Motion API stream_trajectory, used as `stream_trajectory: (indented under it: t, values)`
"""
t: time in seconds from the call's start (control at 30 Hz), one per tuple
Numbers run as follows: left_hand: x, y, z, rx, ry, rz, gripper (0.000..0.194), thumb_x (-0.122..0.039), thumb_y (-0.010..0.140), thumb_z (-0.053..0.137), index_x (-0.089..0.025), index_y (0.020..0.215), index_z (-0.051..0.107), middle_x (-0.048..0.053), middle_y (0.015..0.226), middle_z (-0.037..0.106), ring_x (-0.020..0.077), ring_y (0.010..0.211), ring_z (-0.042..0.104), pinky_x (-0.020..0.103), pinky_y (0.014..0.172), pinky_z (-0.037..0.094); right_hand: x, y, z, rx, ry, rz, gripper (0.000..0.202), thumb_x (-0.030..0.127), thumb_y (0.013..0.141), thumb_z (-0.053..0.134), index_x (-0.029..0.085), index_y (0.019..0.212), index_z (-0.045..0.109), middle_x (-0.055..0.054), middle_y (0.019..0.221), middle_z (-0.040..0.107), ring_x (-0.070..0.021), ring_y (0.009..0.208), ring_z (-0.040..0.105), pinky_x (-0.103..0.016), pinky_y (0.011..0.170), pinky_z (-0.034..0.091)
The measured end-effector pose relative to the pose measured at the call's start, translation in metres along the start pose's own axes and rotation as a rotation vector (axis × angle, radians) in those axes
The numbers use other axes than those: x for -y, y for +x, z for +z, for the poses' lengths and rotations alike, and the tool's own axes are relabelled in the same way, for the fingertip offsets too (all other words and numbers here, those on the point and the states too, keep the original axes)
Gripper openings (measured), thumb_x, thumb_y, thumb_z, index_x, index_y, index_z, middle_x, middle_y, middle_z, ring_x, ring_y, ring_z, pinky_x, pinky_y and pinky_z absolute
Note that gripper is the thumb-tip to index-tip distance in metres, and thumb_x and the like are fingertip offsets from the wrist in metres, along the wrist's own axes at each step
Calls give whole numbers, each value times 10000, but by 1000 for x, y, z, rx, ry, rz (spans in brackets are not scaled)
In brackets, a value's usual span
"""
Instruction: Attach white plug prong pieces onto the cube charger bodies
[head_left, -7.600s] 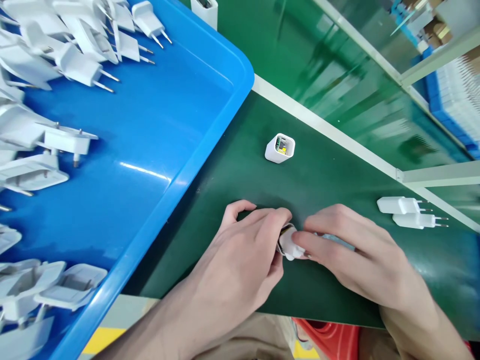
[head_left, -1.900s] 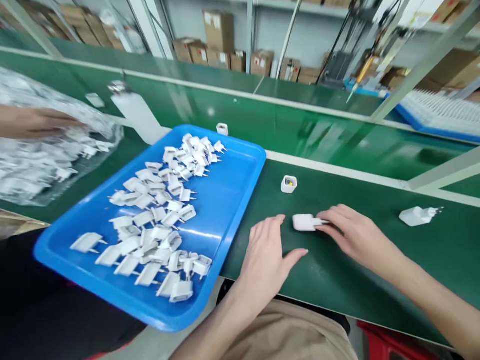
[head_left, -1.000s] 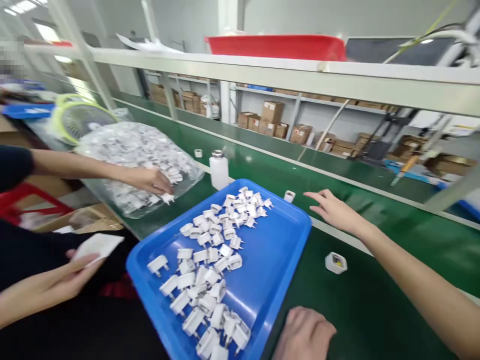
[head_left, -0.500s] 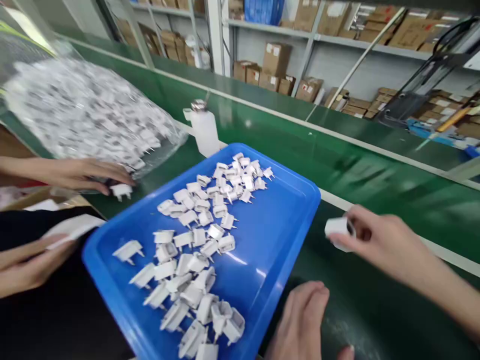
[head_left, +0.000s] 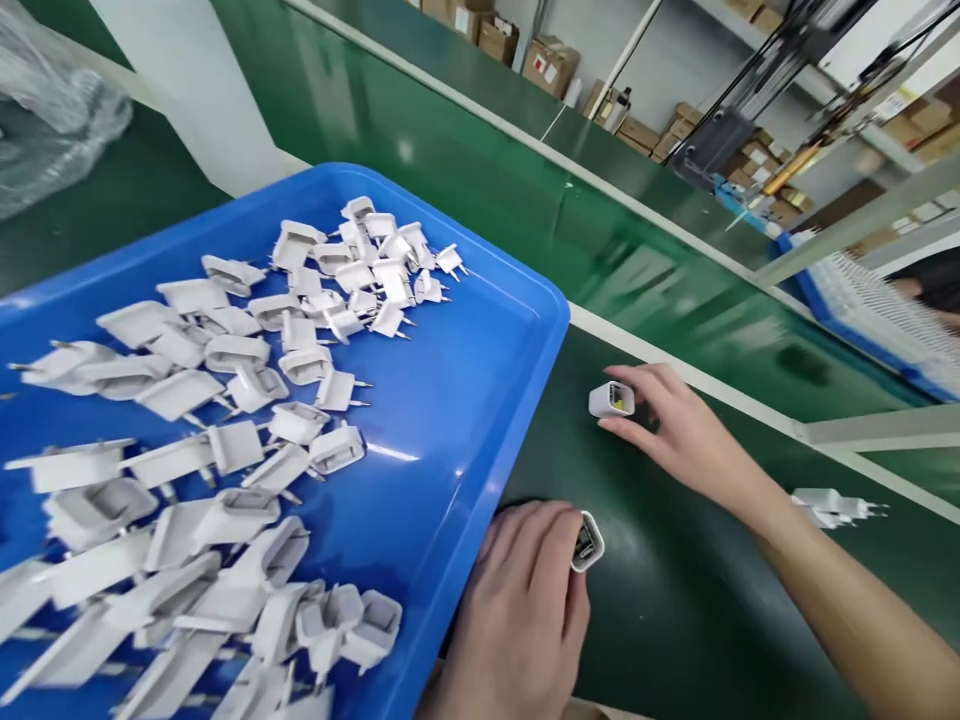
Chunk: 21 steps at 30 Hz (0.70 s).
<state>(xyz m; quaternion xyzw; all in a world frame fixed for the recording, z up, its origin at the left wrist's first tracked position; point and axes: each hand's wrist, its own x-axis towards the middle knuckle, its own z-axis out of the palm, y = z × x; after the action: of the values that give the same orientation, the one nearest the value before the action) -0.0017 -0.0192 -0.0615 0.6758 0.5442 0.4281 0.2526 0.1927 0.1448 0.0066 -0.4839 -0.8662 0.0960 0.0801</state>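
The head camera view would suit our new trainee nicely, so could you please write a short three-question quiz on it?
1. Of the left hand and the right hand, which is nearer to the blue tray?
a) the left
b) the right
c) both are equally near
2. Look at the white plug pieces in the tray. True or false: they all face the same way.
3. Fill in the colour: inside the open end of the white housing between the right hand's thumb and finger, a touch of ____ shows.

Key:
1. a
2. False; they lie jumbled, with pins pointing in different directions.
3. yellow
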Motion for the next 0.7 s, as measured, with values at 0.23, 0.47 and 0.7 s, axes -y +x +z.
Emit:
stream_trajectory:
  t: [0.23,0.47,0.7]
  values:
    - [-4,-1,-4,90,-120,22,278,-153,892,631,-236,1147,559,20,1127,675,242,1072,609,457,1022,465,23,-7,-8,219,194,-93,432,529,1018,602,286,1369,541,-30,1019,642,-192,815,616,-305,680,514]
    - [-7,-6,-1,161,-106,-32,279,-269,932,699,-241,1170,555,-7,1129,687,204,1060,628,428,1123,369,88,23,-25,-28,168,-438,278,364,1058,569,237,1304,590,-54,1029,641,-188,853,620,-299,701,501]
    - [-9,-2,-10,145,-60,-5,266,-303,958,704,-252,1199,603,1,1212,676,199,1153,611,363,1109,417,179,87,39,154,1,-807,166,311,1000,659,230,1140,622,-68,1100,566,-207,876,573,-289,603,399]
